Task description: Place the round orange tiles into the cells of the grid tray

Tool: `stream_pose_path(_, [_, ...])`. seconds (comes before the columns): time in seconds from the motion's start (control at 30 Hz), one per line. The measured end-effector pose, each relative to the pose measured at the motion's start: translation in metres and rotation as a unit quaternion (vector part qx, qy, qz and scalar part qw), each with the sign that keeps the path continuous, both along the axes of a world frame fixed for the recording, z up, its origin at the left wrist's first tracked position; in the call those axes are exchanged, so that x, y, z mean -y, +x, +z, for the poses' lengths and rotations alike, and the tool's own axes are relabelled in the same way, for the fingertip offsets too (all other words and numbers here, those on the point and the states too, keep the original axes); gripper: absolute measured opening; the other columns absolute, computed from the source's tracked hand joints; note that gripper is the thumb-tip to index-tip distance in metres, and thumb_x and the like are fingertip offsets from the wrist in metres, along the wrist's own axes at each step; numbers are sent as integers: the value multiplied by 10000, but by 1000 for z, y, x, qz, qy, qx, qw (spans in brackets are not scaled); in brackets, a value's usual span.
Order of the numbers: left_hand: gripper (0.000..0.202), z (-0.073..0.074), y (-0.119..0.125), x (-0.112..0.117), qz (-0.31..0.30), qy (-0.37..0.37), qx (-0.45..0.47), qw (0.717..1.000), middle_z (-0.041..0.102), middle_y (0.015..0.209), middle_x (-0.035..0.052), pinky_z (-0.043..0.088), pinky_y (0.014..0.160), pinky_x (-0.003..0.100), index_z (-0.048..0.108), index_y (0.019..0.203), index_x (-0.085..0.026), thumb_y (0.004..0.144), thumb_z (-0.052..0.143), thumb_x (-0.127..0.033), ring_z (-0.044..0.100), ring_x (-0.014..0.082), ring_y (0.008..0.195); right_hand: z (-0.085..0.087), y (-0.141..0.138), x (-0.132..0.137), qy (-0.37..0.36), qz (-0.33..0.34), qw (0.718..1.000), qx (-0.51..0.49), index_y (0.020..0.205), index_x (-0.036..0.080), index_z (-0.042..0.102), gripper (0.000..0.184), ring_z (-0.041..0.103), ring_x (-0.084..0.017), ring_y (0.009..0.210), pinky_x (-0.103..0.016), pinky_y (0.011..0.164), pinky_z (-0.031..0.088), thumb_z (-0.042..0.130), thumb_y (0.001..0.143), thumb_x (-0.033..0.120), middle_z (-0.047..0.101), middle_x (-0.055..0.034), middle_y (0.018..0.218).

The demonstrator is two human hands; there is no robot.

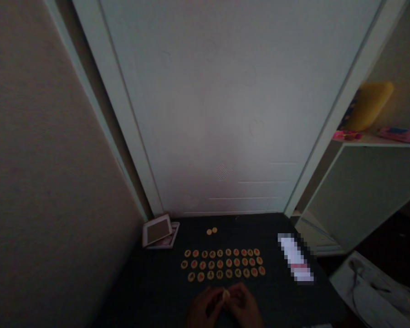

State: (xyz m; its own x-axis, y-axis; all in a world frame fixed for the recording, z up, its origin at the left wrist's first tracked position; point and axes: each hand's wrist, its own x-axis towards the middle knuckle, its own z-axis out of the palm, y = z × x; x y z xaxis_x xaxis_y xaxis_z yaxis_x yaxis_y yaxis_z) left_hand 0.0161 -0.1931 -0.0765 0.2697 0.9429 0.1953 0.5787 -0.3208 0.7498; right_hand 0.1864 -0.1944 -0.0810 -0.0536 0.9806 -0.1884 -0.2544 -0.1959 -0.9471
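Note:
On a dark table (150, 291) lie several round wooden game pieces (222, 264) with red or black marks, set in three rows. Two more plain pieces (212, 231) sit apart behind the rows. My left hand (203, 310) and my right hand (244, 305) meet at the table's near edge, just in front of the rows. Both have their fingers pinched on one pale round piece (226, 294) held between them.
A small open box with a white lid (159, 231) stands at the table's back left. A blurred white and pink object (295, 259) lies at the right. A white door (225, 114) rises behind the table. Shelves (372, 141) at the right hold a yellow item.

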Motion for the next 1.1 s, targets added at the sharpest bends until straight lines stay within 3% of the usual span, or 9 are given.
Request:
stream_pose_path(0.13, [352, 4, 2, 1, -8, -26, 24, 999, 767, 929, 34, 576, 768, 237, 728, 1146, -296, 941, 547, -517, 711, 173, 811, -1, 0, 0, -5, -3, 1000, -4, 750, 207, 607, 522, 680, -225, 738, -326, 711, 525, 833, 588, 648, 701, -35, 747])
stream_pose_path(0.43, [354, 2, 1, 2, -7, -34, 18, 999, 767, 921, 18, 562, 745, 233, 720, 1147, -297, 936, 556, -529, 687, 165, 780, 1, -3, 0, 21, -24, 999, 35, 739, 204, 617, 494, 655, -209, 701, -303, 672, 503, 812, 625, 643, 684, -25, 707])
stream_pose_path(0.87, [338, 12, 3, 7, 2, -41, 29, 999, 778, 979, 20, 570, 775, 236, 710, 1174, -301, 942, 555, -491, 705, 170, 808, 1, -2, 0, 21, 0, 1000, 6, 771, 202, 635, 497, 650, -200, 665, -303, 630, 528, 798, 645, 654, 667, -13, 702])
stream_pose_path(1.1, [329, 14, 2, 5, -3, -36, 26, 999, 777, 1041, 23, 567, 808, 241, 711, 1183, -310, 934, 560, -463, 713, 177, 861, -5, 0, -2, 17, 26, 999, -7, 829, 204, 653, 479, 683, -242, 804, -347, 712, 560, 784, 679, 640, 702, -43, 815])
